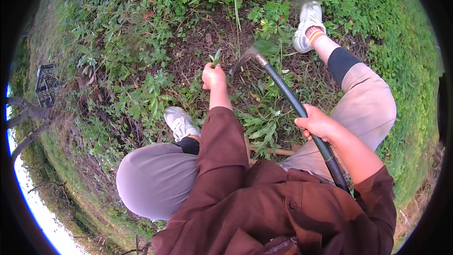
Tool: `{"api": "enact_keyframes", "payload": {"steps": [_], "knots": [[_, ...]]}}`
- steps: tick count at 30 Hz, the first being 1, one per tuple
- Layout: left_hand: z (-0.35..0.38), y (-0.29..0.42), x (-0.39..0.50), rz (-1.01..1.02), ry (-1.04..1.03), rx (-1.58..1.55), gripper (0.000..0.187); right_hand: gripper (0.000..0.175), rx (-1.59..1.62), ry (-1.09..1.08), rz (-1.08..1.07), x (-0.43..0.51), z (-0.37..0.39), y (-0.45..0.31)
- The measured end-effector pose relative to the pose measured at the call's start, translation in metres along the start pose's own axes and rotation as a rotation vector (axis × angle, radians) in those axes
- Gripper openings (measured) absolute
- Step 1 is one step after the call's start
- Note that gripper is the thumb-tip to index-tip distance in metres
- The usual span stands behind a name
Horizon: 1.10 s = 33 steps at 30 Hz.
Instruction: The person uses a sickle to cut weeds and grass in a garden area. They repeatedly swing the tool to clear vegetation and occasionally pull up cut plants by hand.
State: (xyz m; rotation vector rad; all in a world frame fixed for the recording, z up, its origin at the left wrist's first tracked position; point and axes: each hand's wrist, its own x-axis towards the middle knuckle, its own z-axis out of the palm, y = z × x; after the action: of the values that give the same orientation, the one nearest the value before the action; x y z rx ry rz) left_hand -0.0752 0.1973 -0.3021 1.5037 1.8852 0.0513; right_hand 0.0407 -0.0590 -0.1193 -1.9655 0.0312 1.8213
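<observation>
My left hand (214, 77) is closed around a small green leafy plant (214, 57), its leaves poking up above the fingers. To its right, my right hand (316, 122) grips the dark green handle of a hand hoe (287, 88). The hoe's metal blade (242, 63) is at the upper end of the handle, low over brown soil (198, 47), just right of my left hand; its edges are partly blurred. Whether the blade touches the ground I cannot tell. Cut or loose-looking leafy stems (265, 129) lie between my legs.
My white shoes (310, 24) stand on either side of the soil patch. Dense green weeds (141, 42) surround it. A dark plastic crate (45, 86) lies at the far left, near bare branches (30, 111). Part of a wooden piece (276, 151) shows beneath me.
</observation>
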Motion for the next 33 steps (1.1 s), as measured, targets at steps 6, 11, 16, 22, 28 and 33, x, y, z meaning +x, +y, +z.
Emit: {"api": "enact_keyframes", "payload": {"steps": [6,11,16,22,28,33], "knots": [[0.003,-0.044,0.02,-0.155,0.02,-0.371,0.027,0.022,0.157,-0.009,-0.069,-0.025,0.002,0.01],[-0.005,-0.051,0.023,-0.102,-0.026,-0.508,0.027,0.027,0.157,-0.008,-0.218,-0.011,0.017,-0.006],[-0.005,-0.05,0.027,-0.088,-0.055,-0.628,0.019,0.026,-0.152,0.069,-0.263,0.03,0.046,-0.034],[-0.005,-0.041,0.037,-0.103,-0.043,-0.737,0.013,0.025,-0.179,0.044,-0.179,0.024,0.047,-0.03],[0.013,-0.043,0.028,-0.085,-0.112,-0.48,0.012,0.016,0.164,-0.074,-0.074,0.002,0.025,-0.016],[0.014,-0.053,0.027,-0.079,-0.097,-0.476,0.008,0.018,0.115,-0.044,-0.083,-0.011,0.03,-0.02]]}}
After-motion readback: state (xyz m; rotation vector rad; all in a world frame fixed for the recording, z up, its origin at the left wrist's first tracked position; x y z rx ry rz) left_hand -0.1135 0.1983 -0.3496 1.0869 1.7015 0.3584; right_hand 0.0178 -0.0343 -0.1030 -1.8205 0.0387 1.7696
